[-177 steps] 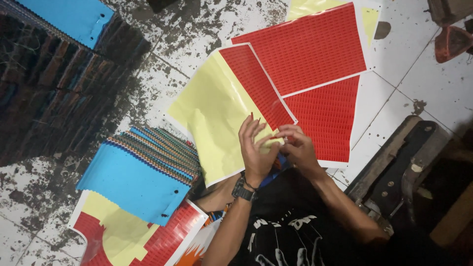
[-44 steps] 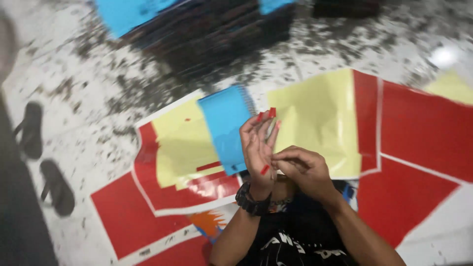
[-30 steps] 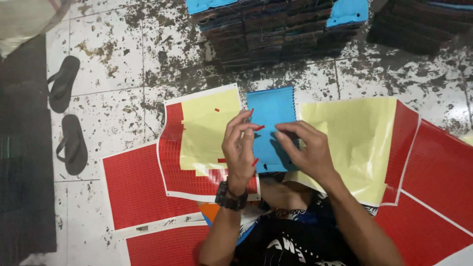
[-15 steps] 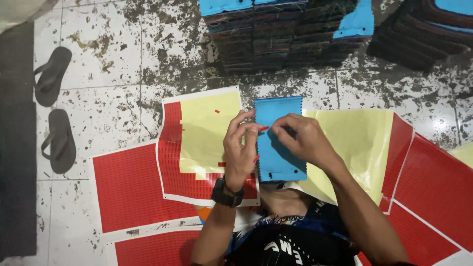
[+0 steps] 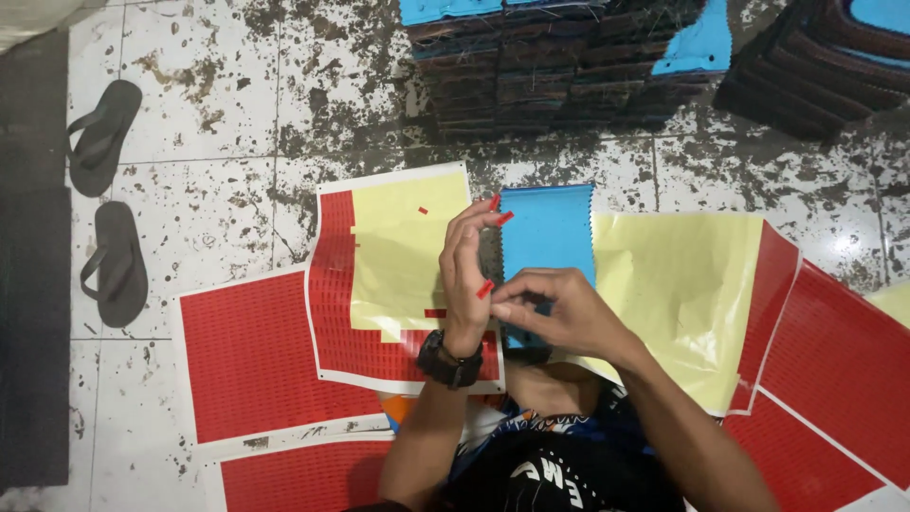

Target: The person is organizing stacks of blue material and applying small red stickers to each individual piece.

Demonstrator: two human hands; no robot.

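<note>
Small red rectangular stickers (image 5: 484,289) clung to my raised left hand (image 5: 467,275); my right hand (image 5: 550,313) pinched 1, nearer the upright blue fabric swatch (image 5: 548,237).

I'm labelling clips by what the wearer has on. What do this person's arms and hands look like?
Both forearms are bare, with no sleeves or gloves showing. The left hand has a chunky black wristwatch strapped at the wrist. The right hand wears nothing: no watch or ring can be made out. Below the arms, a black shirt with white print shows.
</note>
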